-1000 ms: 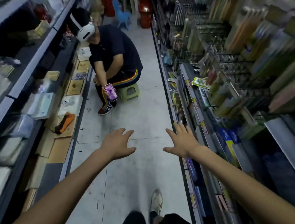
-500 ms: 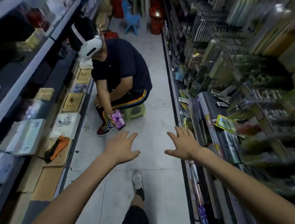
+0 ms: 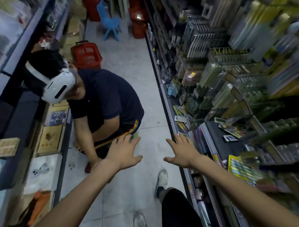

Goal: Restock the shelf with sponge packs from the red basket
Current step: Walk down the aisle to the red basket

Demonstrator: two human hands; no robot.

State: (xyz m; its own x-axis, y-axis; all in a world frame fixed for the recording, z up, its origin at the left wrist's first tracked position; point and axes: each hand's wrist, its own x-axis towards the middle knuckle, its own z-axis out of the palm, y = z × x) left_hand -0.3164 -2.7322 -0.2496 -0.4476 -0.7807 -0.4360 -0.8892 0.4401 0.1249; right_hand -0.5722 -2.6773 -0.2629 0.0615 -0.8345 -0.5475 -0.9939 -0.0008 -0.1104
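Note:
A red basket with a black handle stands on the aisle floor behind a crouching person. I cannot make out its contents, and no sponge pack is recognisable in view. My left hand reaches forward over the floor with fingers spread, holding nothing, close to the person's knee. My right hand is stretched out beside it, fingers spread and empty, near the lower edge of the right-hand shelf.
The person crouches at the left of the narrow aisle, wearing a white headset. Shelves full of goods line both sides. A blue child's chair and red bins stand at the far end. My feet are on the floor tiles.
I have walked forward along the aisle. The crouching person is now much closer and the red basket has come into view behind them. Both hands stay outstretched and empty.

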